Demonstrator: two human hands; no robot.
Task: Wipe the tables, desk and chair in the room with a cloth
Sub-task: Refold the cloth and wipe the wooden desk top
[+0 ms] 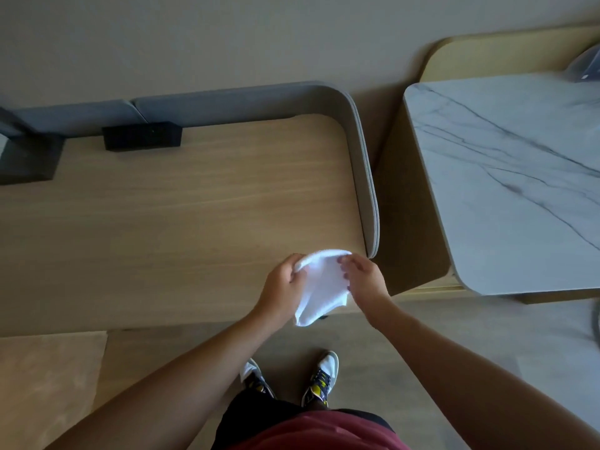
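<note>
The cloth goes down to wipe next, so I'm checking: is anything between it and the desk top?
Nothing visible. The left hand and right hand hold the cloth over a bare corner of the desk; the black box sits far back.

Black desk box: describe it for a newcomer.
Find the long light-wood desk with a grey padded rim. Against its back rim sits a low black rectangular box. It lies right of the bigger dark grey base at the left edge.

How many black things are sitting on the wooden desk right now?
2. A black box stands at the back of the desk; a dark base sits at its far left, cut off by the frame. More may lie beyond the left edge.
</note>
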